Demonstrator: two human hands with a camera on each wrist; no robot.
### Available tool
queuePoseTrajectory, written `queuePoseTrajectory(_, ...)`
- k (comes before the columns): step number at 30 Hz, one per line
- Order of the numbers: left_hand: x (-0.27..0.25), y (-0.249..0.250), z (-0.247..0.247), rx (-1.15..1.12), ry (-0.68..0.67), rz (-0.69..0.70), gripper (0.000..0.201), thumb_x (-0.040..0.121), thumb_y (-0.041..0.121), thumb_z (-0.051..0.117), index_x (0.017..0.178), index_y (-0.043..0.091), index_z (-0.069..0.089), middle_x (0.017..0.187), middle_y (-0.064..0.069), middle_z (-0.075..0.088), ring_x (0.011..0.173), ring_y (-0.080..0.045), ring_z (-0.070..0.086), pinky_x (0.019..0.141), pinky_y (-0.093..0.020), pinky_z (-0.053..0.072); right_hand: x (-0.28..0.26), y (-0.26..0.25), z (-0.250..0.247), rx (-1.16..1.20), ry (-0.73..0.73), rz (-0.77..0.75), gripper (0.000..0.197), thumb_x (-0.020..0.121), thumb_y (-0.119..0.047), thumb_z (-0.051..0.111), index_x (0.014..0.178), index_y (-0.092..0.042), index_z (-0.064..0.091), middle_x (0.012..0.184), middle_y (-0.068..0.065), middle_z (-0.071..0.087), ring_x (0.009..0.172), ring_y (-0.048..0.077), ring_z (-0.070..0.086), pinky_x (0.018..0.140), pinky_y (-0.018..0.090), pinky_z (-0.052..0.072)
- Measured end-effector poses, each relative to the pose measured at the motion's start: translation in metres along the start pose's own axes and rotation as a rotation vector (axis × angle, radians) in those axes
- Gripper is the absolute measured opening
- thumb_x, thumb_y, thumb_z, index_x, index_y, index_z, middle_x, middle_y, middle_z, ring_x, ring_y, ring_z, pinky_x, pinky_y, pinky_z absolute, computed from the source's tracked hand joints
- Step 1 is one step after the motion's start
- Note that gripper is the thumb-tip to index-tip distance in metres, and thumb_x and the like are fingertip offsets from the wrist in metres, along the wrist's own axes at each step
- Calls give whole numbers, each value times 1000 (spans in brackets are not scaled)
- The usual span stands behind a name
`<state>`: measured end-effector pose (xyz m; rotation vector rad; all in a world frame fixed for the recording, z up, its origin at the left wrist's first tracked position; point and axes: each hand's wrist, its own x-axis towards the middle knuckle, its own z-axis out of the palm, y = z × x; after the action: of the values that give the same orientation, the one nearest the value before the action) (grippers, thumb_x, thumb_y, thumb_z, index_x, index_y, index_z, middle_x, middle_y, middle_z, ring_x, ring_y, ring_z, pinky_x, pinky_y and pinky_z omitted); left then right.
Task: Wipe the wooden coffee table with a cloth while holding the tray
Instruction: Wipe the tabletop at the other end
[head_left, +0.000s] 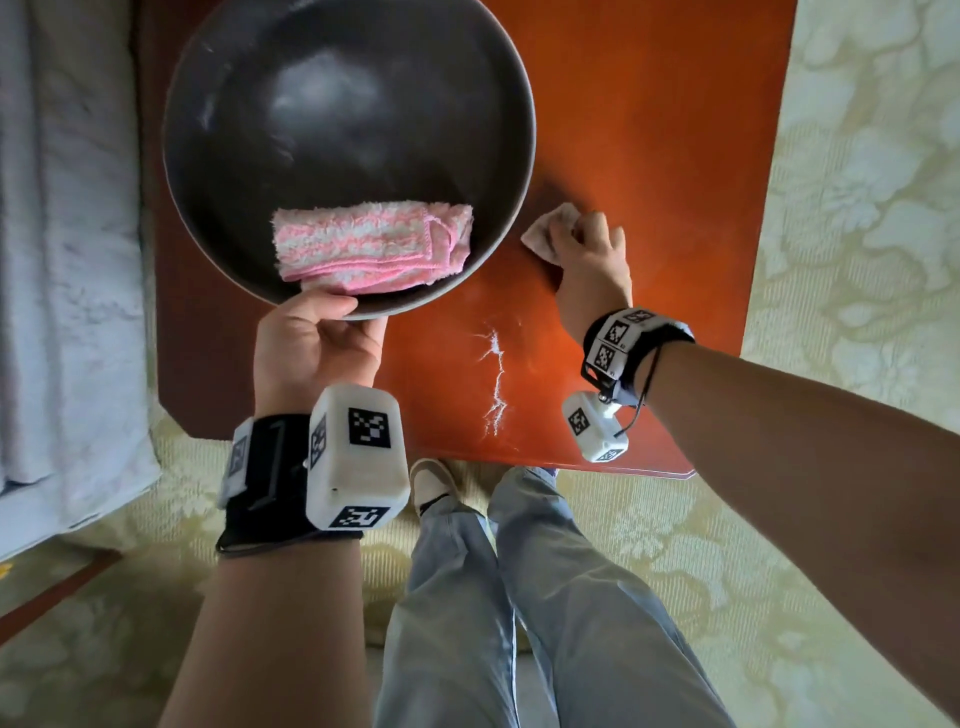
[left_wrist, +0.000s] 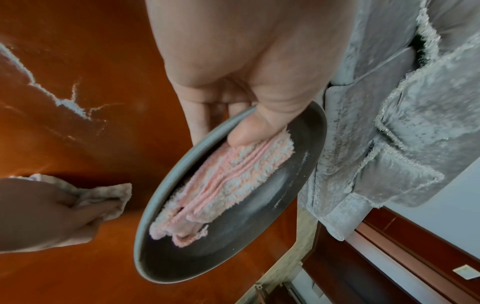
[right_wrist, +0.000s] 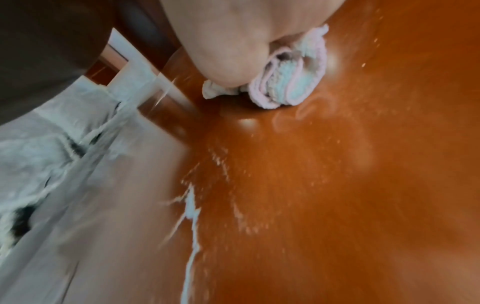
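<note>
- The wooden coffee table (head_left: 649, 130) runs from a near edge just in front of the person's legs (head_left: 519, 597) to beyond the top of the head view; its right edge meets patterned carpet (head_left: 857, 208), and a grey fabric-covered seat (head_left: 62, 234) lies along its left side.
- Bare tabletop lies to the right of and beyond the right hand; a thin white streak of residue (head_left: 496, 384) runs toward the near edge, between the two wrists.
- The tray (head_left: 218, 104) (round, dark, shallow) covers the left half of the table in the head view; whether it touches the wood cannot be told.
- A folded pink-and-white towel (head_left: 374, 244) lies in the tray's near part.
- The left hand (head_left: 317, 343) grips the tray's near rim, thumb curled over onto the towel's edge, fingers underneath.
- The right hand (head_left: 592, 265) is curled tight round a small bunched cloth (head_left: 545, 231), pressing it onto the tabletop just beside the tray's right rim; the cloth's folds stick out past the knuckles.
</note>
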<state>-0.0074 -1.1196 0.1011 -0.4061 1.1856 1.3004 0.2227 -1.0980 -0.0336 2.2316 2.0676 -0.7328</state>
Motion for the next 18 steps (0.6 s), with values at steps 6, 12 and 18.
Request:
queuePoseTrajectory(6,-2,7,-15,-44,64,40,35,87,-16,34,78,6,60,68,-1,71,73,-18,75,83,-35,60,-22,-27,23,-30,-80,-229,67,80,4,59,141,-22,48,122,6,47,104,31,43,78,41,51)
queuePoseTrajectory(12,-7,15,-22,-27,47,62,34,86,-16,34,83,7,58,70,-1,71,75,-18,75,80,-34,61,-57,-25,45,-18,-82,-565,59,71,9,66,125,-15,64,106,11,56,89,33,49,69,41,51)
queuePoseTrajectory(18,-14,17,-27,-35,43,70,33,86,-16,36,83,6,60,74,-3,73,78,-20,75,82,-34,60,-27,-11,16,98,62,-488,55,78,10,60,121,-23,66,103,10,56,91,33,51,69,40,48)
